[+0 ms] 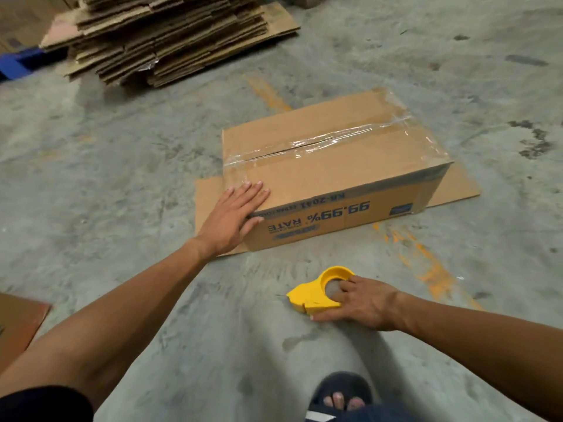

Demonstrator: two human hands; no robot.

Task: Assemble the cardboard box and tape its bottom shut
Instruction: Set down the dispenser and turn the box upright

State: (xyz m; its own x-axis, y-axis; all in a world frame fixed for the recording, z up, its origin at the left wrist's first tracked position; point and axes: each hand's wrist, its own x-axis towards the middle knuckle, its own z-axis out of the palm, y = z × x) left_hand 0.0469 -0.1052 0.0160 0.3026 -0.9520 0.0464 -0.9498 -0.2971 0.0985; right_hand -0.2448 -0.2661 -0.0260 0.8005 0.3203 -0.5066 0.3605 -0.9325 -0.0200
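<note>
Floor (122,166): grey concrete, stained, with worn orange paint marks. Stack of flattened cartons (164,38): at the far left, well apart from the work area. Cardboard box (332,166): assembled, standing on the floor in the middle of the view with its flaps outspread flat beneath it; upward face closed, clear tape (329,140) running along the centre seam and down over both ends; near side printed in blue, text upside down, reading "99.99% RATE". Left hand (234,217): fingers flat and slightly spread, palm pressed on the box's near left corner, thumb over the edge. Right hand (362,303): fingers hooked into the ring of a yellow tape dispenser (316,292), apparently resting on the floor just before the box. Foot in dark sandal (341,394): at the bottom edge.
</note>
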